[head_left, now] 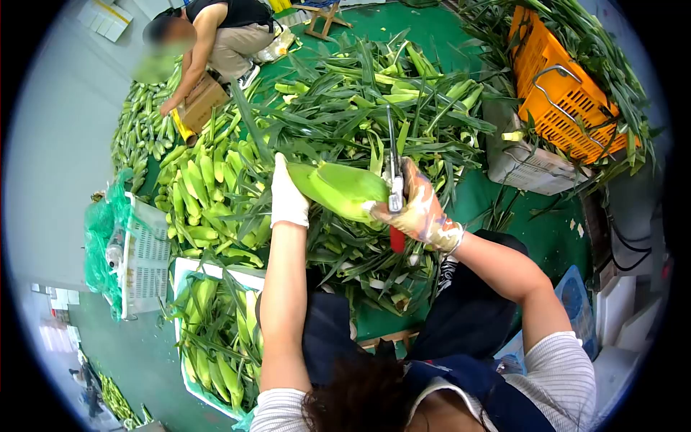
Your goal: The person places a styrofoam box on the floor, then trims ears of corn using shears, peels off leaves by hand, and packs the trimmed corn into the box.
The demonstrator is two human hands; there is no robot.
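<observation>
An ear of corn in its green husk [338, 189] lies sideways between my hands, above a heap of leaves. My left hand [289, 194], in a white glove, is closed around its left, leafy end. My right hand [421, 209], in a stained, patterned glove, grips a red-handled cutting tool [396, 194]. The tool's narrow dark blade points away from me, and its metal body is beside the corn's right end. The right fingertips touch that end from below. Part of the tool's handle is hidden by the glove.
Cut leaves [360, 86] are heaped ahead. Husked-on corn ears [205, 187] are piled left, with more in a white foam box [178, 288]. An orange crate [565, 86] of leaves stands on a grey crate [533, 169]. Another person [216, 32] crouches by a cardboard box [201, 103].
</observation>
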